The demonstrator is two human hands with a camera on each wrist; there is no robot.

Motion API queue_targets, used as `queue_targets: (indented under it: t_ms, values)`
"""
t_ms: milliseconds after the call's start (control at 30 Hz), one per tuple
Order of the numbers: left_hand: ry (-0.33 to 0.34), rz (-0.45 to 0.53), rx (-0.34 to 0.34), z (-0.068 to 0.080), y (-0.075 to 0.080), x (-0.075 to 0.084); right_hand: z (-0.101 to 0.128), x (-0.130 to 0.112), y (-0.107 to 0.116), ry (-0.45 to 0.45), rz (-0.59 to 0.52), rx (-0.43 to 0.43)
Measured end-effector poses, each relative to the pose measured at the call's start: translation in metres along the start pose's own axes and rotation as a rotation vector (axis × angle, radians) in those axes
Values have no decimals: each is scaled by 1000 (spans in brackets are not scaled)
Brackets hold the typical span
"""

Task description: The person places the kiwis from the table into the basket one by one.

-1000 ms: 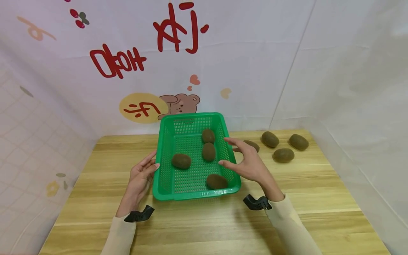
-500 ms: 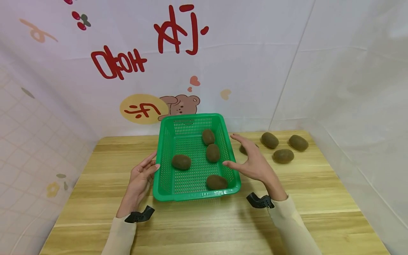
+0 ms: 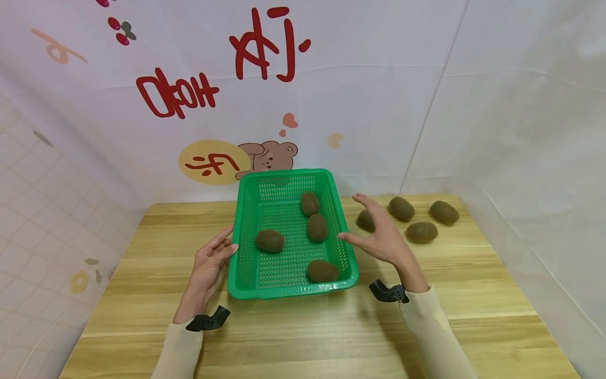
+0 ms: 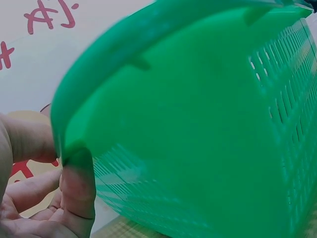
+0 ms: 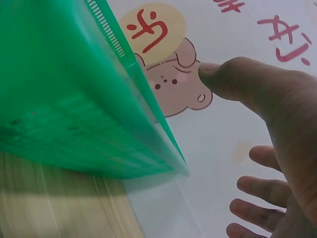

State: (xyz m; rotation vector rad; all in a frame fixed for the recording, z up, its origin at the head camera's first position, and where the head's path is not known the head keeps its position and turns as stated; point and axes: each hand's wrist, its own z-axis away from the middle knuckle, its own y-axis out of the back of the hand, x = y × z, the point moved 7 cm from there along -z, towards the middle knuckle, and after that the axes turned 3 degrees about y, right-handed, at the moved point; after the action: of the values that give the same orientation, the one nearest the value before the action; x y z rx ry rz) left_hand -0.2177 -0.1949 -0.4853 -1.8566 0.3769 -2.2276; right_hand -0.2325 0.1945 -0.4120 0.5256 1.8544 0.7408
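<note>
A green plastic basket [image 3: 293, 292] with perforated walls is held tilted in front of me, its inside facing up toward the head camera. Several brown kiwis lie in it, among them a kiwi [image 3: 270, 241] left of the middle and a kiwi [image 3: 323, 271] by the near wall. My left hand [image 3: 210, 263] pinches the basket's left rim between thumb and fingers, as the left wrist view shows close up. To the right of the basket, my right hand [image 3: 383, 239] has its fingers spread and holds nothing. In the right wrist view a gap separates it from the basket wall.
Several more kiwis lie on the wooden table [image 3: 473, 284] at the back right, including a kiwi [image 3: 366, 220] just behind my right hand and a kiwi [image 3: 444, 212] farthest right. A white printed cloth [image 3: 379, 95] hangs behind and along both sides.
My right hand has drawn away from the basket to the right, its fingers spread. The middle kiwi in the basket shifted slightly right. Left hand and basket stay almost still.
</note>
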Motion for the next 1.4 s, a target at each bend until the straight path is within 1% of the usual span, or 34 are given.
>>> queue_targets:
  t_ms: [300, 433, 633, 833, 1033, 1300, 1400]
  values:
    - [-1, 16, -8, 0, -1, -2, -4, 20, 4, -26, 4, 43]
    - [6, 18, -1, 0, 0, -3, -4, 31, 5, -65, 5, 47]
    - [12, -8, 6, 1, 1, -5, 0, 50, 8, -137, -2, 52]
    - [4, -16, -11, 1, 0, -5, 2, 69, 10, -164, 5, 68]
    - [6, -9, -3, 0, 0, -6, 2, 86, 9, -197, 1, 73]
    - [-9, 12, -26, -2, 0, -5, 1, 107, 5, -241, -43, 68]
    - [-9, 13, -23, -3, 1, -3, 0, 113, 3, -254, -65, 67]
